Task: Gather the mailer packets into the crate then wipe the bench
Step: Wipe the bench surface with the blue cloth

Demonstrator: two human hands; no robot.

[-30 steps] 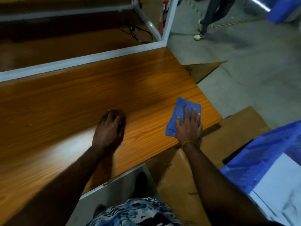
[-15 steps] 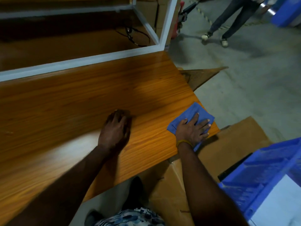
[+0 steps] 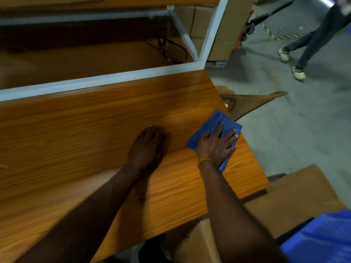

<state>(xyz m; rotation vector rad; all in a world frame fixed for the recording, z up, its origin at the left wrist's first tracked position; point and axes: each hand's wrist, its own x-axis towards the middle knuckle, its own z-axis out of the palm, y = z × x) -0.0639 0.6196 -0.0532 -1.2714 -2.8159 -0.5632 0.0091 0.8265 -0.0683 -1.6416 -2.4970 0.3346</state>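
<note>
My right grip, fingers flat, half hides the cloth; left grip rests released on tabletop; crate cut off lower right

Grey concrete floor, from 12 to 4 o'clock, dimly lit. White metal frame at 11 o'clock, with a wooden shelf behind it bearing a black cable. Stacked cardboard boxes at 1 o'clock. Flattened cardboard at 4 o'clock. Legs of a passing person at 2 o'clock.
</note>
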